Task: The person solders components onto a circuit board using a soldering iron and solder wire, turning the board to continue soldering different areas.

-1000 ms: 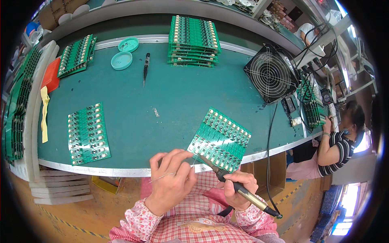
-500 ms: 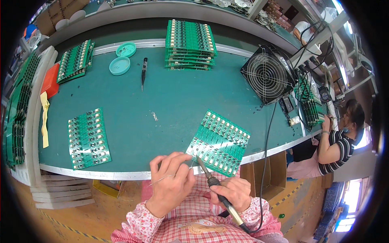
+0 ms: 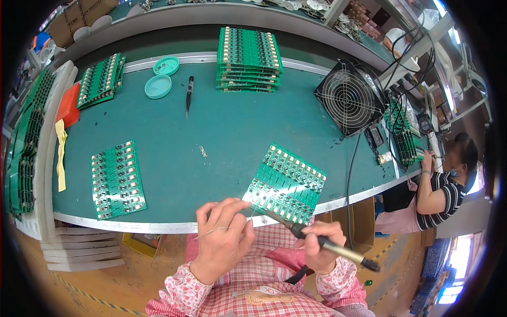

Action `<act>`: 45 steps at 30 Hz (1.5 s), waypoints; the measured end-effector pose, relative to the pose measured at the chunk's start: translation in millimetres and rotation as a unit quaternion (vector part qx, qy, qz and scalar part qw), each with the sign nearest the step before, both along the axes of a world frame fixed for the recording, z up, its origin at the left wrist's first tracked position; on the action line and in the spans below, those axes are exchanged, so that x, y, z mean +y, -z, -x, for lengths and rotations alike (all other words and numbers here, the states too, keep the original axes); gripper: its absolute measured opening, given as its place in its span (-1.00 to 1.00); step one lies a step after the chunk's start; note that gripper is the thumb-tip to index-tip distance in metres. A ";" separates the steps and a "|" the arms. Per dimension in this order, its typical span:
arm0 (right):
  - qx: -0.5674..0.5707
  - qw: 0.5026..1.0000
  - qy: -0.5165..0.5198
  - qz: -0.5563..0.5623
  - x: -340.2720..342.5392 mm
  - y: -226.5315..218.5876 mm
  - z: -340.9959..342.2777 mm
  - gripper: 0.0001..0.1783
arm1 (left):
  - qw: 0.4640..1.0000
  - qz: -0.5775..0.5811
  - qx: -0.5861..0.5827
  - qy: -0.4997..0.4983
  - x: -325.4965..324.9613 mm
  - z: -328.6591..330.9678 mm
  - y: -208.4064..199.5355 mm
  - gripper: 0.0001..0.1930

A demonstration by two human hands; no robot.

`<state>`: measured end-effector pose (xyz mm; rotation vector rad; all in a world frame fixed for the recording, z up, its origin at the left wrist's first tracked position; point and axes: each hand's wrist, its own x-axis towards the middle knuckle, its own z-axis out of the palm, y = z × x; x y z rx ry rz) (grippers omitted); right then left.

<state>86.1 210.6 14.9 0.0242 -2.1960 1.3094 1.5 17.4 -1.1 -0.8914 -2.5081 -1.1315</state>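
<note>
A green circuit board panel (image 3: 293, 178) with rows of small white and dark parts lies slanted at the table's front edge. My left hand (image 3: 222, 248) is at its near left corner, fingers closed on a thin solder wire (image 3: 211, 231) that passes across them. In my right hand (image 3: 323, 248) is a soldering iron (image 3: 346, 252), gripped at its dark sleeve. The iron slopes up to the left, its tip over the panel's near edge. Whether the tip touches the board I cannot tell.
Another panel (image 3: 117, 179) lies at left, a stack of panels (image 3: 249, 61) at the back. Two turquoise lids (image 3: 158, 86), tweezers (image 3: 188, 98) and white bits (image 3: 202, 151) sit between. A caged fan (image 3: 348, 98) stands at right, by a hanging cable (image 3: 350, 182). A co-worker (image 3: 441, 179) sits beyond.
My right hand has moved right and slightly up, turning the soldering iron to a flatter slant. Its tip has shifted a little right and nearer me. My left hand has hardly moved.
</note>
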 end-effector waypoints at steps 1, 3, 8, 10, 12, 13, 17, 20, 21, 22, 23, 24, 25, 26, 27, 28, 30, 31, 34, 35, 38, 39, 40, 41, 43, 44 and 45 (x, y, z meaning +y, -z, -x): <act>-0.045 0.998 0.010 0.050 -0.2 -5.8 1.1 -0.84 | 1.000 -0.002 -0.004 -0.001 0.0 0.1 -1.3 -0.84; -0.067 0.991 0.016 0.114 1.7 -12.0 9.0 -0.84 | 1.000 -0.003 -0.007 -0.002 0.9 0.8 -2.8 -0.84; -0.109 0.970 -0.016 0.216 2.2 -23.6 31.3 -0.81 | 1.000 -0.004 -0.007 -0.010 3.5 2.7 -2.5 -0.82; -0.109 0.974 -0.020 0.197 1.2 -22.5 31.1 -0.82 | 1.000 -0.002 -0.006 -0.010 3.9 2.7 -1.5 -0.82; -0.099 0.983 -0.023 0.156 -0.6 -18.9 29.3 -0.85 | 1.000 -0.001 -0.005 -0.011 4.3 2.7 -0.8 -0.82; -0.100 0.982 -0.024 0.156 0.1 -15.8 28.0 -0.85 | 1.000 0.000 -0.002 -0.013 4.9 3.0 -0.8 -0.82; -0.085 0.994 -0.018 0.068 -0.9 -10.6 24.8 -0.86 | 1.000 0.008 0.004 -0.017 5.6 4.0 -0.3 -0.83; -0.060 0.997 -0.027 -0.049 -0.4 -7.8 25.5 -0.86 | 1.000 0.011 0.006 -0.021 5.2 4.1 0.4 -0.83; -0.016 0.993 -0.060 -0.096 0.8 -9.4 26.5 -0.85 | 1.000 0.009 0.006 -0.020 5.9 4.0 0.2 -0.83; 0.027 0.985 -0.093 -0.143 2.2 -11.2 27.4 -0.81 | 1.000 0.009 0.007 -0.019 6.6 4.0 0.0 -0.83; 0.070 0.971 -0.126 -0.189 3.7 -13.3 27.4 -0.77 | 1.000 0.009 0.009 -0.018 7.2 3.8 -0.5 -0.83; 0.066 0.955 -0.182 -0.225 6.5 -13.3 27.5 -0.67 | 1.000 0.011 0.009 -0.021 6.3 3.8 0.3 -0.83; 0.066 0.955 -0.185 -0.223 4.8 -10.7 27.9 -0.67 | 1.000 0.014 0.007 -0.021 5.5 3.9 0.9 -0.83; 0.096 0.942 -0.183 -0.267 2.1 -6.9 27.7 -0.65 | 1.000 0.016 0.006 -0.021 4.8 3.7 1.5 -0.84; 0.125 0.925 -0.177 -0.313 0.8 -5.2 26.5 -0.63 | 1.000 0.015 0.006 -0.021 4.6 3.6 1.0 -0.84; 0.128 0.918 -0.178 -0.330 1.2 -3.3 25.4 -0.58 | 1.000 0.013 0.006 -0.020 4.5 3.4 0.5 -0.84; 0.113 0.927 -0.181 -0.310 1.2 -6.5 25.4 -0.61 | 1.000 0.012 0.006 -0.020 4.1 3.7 0.2 -0.84; 0.098 0.934 -0.184 -0.289 1.4 -8.7 25.7 -0.64 | 1.000 0.007 0.001 -0.017 3.7 4.2 0.4 -0.84; 0.080 0.976 -0.154 -0.132 8.3 -17.0 26.7 -0.77 | 1.000 -0.004 -0.005 -0.013 3.5 4.4 -1.6 -0.84; 0.060 0.982 -0.128 -0.123 11.5 -19.6 25.5 -0.83 | 1.000 -0.010 -0.007 -0.012 3.4 4.3 -2.8 -0.83; -0.105 0.990 0.000 0.096 4.9 -24.2 26.9 -0.86 | 1.000 -0.010 -0.015 -0.017 3.7 6.0 -3.1 -0.82; -0.117 0.979 0.002 0.168 3.6 -27.0 33.4 -0.83 | 1.000 -0.010 -0.015 -0.017 4.0 6.2 -3.4 -0.82; -0.120 0.974 -0.010 0.192 6.4 -26.8 39.3 -0.82 | 1.000 -0.009 -0.019 -0.019 4.4 6.2 -3.8 -0.82; -0.122 0.968 -0.023 0.217 9.3 -25.9 44.5 -0.82 | 0.999 -0.009 -0.023 -0.021 4.7 6.5 -4.1 -0.82; -0.128 0.967 -0.027 0.218 12.1 -25.3 50.9 -0.82 | 0.999 -0.010 -0.026 -0.020 5.6 7.1 -4.6 -0.82; -0.134 0.966 -0.031 0.220 12.9 -25.3 53.2 -0.83 | 0.999 -0.011 -0.029 -0.019 6.0 7.5 -4.8 -0.82; -0.135 0.966 -0.032 0.220 13.1 -25.2 55.1 -0.83 | 0.999 -0.010 -0.029 -0.020 6.0 7.4 -4.6 -0.82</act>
